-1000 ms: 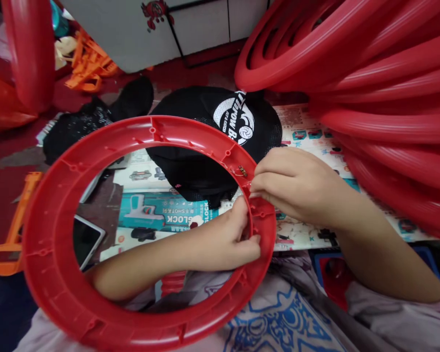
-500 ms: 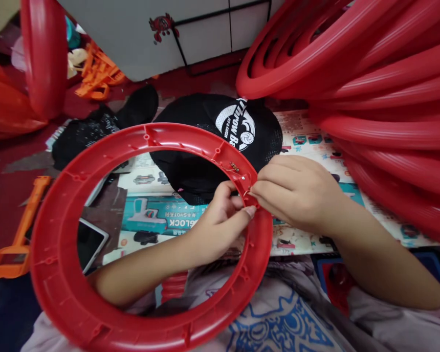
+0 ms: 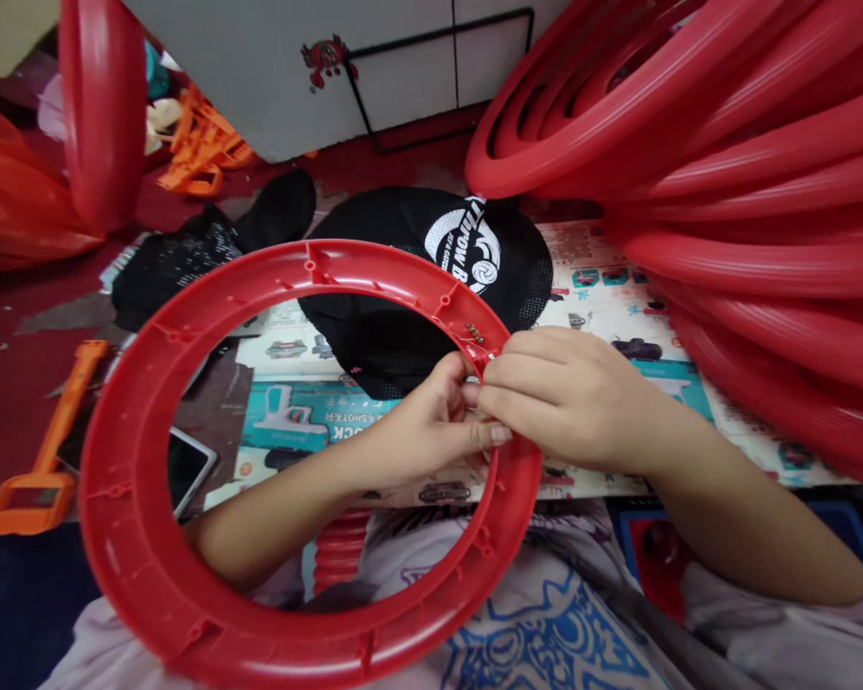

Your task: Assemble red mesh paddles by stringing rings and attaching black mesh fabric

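Note:
A big red plastic ring [image 3: 136,537] rests on my lap, ribbed inner side up. My left arm passes through its opening, and my left hand [image 3: 424,422] pinches at the ring's right rim. My right hand [image 3: 561,398] comes in from outside and pinches the same spot, its fingertips touching those of the left. What the fingers hold there is too small to make out. A little metal part [image 3: 475,333] sits in the rim channel just above them.
A tall stack of red rings [image 3: 726,163] fills the right. A black mesh bag [image 3: 431,278] with a white logo lies on printed toy cartons [image 3: 316,422]. Orange plastic parts [image 3: 43,460] and a tablet [image 3: 191,465] lie left; a white cabinet [image 3: 374,57] stands behind.
My left hand rose from the ring's lower right rim to meet my right hand's fingertips. The ring shifted slightly right and up in view.

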Tool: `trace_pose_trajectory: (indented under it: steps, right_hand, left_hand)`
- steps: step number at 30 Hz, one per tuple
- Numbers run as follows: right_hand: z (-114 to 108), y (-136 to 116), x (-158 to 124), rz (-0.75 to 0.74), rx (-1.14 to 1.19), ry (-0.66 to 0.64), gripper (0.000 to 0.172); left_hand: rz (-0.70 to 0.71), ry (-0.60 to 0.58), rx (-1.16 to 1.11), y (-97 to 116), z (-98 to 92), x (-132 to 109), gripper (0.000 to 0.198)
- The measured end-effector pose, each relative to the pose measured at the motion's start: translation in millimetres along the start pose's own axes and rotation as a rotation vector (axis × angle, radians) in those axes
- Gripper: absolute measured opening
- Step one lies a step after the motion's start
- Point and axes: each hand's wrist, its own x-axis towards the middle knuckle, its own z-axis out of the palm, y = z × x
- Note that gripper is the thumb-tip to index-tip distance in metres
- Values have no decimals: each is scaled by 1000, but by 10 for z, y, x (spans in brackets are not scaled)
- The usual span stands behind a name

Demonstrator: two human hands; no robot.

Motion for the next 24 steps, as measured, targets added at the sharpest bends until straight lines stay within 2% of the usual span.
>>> trace_pose_trajectory:
  steps: [3, 6, 10, 14, 17, 21, 24]
  right_hand:
    - [20, -4, 9, 109, 160, 10, 23]
    - [21, 5, 20, 223, 326, 81, 21]
    - [23, 28, 15, 220, 232, 148, 20]
    - [14, 37, -17, 127, 62, 111, 22]
    - [1, 28, -34, 110, -23, 73, 22]
    - [-8, -10, -26, 135, 72, 62, 20]
    - [-19, -63, -8, 269, 249, 15, 25]
  left_hand:
    - [20, 2, 15, -3, 0, -5, 40]
    - [4, -10, 12, 18, 5, -31, 41]
    - [23, -40, -36, 35, -10, -57, 46]
    - [87, -35, -74, 39, -22, -51, 45]
    - [105, 13, -62, 56, -25, -33, 47]
    - [147, 88, -30, 91, -39, -15, 49]
    - [233, 122, -2, 97, -65, -4, 48]
